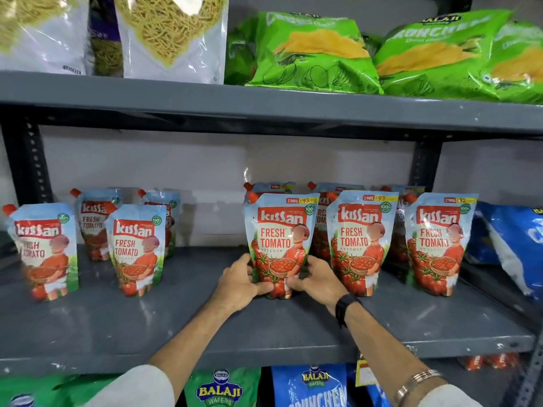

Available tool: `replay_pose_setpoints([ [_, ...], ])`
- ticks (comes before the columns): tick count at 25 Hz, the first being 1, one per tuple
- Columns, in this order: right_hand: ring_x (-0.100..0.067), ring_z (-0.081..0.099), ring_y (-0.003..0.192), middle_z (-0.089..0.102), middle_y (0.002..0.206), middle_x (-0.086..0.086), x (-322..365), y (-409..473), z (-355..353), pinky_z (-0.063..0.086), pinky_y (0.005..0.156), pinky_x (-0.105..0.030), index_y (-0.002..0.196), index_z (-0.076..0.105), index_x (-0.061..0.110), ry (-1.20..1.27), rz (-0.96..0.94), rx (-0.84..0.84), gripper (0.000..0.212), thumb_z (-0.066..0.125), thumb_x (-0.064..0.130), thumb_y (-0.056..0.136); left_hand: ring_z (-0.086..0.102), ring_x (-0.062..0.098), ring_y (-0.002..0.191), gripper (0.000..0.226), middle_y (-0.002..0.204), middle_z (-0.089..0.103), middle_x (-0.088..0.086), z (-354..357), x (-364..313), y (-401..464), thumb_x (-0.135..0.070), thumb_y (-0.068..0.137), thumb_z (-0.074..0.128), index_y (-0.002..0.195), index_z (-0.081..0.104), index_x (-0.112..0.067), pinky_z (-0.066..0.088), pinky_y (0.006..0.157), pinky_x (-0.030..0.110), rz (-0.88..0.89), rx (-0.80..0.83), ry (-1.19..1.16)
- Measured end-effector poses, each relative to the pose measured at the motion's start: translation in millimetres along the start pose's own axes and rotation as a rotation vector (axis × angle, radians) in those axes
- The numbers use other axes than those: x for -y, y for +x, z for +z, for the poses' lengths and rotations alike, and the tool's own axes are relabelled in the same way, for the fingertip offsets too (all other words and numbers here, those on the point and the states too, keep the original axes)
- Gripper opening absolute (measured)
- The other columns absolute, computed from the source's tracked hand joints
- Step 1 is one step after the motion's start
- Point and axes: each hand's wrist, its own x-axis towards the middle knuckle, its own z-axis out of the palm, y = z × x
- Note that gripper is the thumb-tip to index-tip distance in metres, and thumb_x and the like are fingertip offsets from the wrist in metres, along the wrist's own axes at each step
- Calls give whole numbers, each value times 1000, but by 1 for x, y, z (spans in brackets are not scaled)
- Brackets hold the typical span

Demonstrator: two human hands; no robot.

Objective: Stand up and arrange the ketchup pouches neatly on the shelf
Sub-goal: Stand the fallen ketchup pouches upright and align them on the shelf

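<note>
Several ketchup pouches stand upright on the grey middle shelf [176, 327]. One ketchup pouch [279, 233] stands at the centre, gripped at its base by both hands: my left hand [239, 282] on its left side, my right hand [316, 279] on its right. Two more front pouches [361, 239] [437, 239] stand in a row to its right, with others behind them. On the left, a looser group of pouches [133, 248] [44, 248] stands with two more behind [95, 221].
A blue snack bag [511, 242] lies at the shelf's right end. Green chip bags [311, 51] and clear noodle-snack bags [173, 33] fill the upper shelf. Balaji wafer bags [220, 389] sit on the shelf below. A gap lies between the two pouch groups.
</note>
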Motion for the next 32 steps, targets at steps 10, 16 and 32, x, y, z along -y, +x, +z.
replay_pose_setpoints([
  [10, -3, 51, 46, 57, 50, 10, 22, -37, 56, 37, 46, -14, 54, 48, 18, -106, -268, -494, 52, 71, 53, 84, 74, 8, 77, 18, 76, 77, -7, -85, 41, -36, -30, 78, 85, 90, 72, -25, 61, 86, 38, -1, -175, 59],
  [16, -12, 64, 71, 69, 74, 4, 68, -20, 208, 59, 69, -34, 81, 68, 15, -85, -181, -108, 19, 81, 28, 82, 67, 2, 59, 26, 59, 71, -12, -200, 112, -61, -46, 74, 83, 67, 69, -25, 45, 55, 24, -32, -423, 126],
  [32, -29, 71, 109, 74, 114, -14, 102, 12, 297, 57, 98, -48, 117, 66, 3, 85, 11, -139, 34, 74, -2, 85, 71, 24, 106, 50, 116, 75, 5, -243, 151, -23, -15, 81, 81, 122, 53, -18, 57, 98, 49, -36, -128, -1],
])
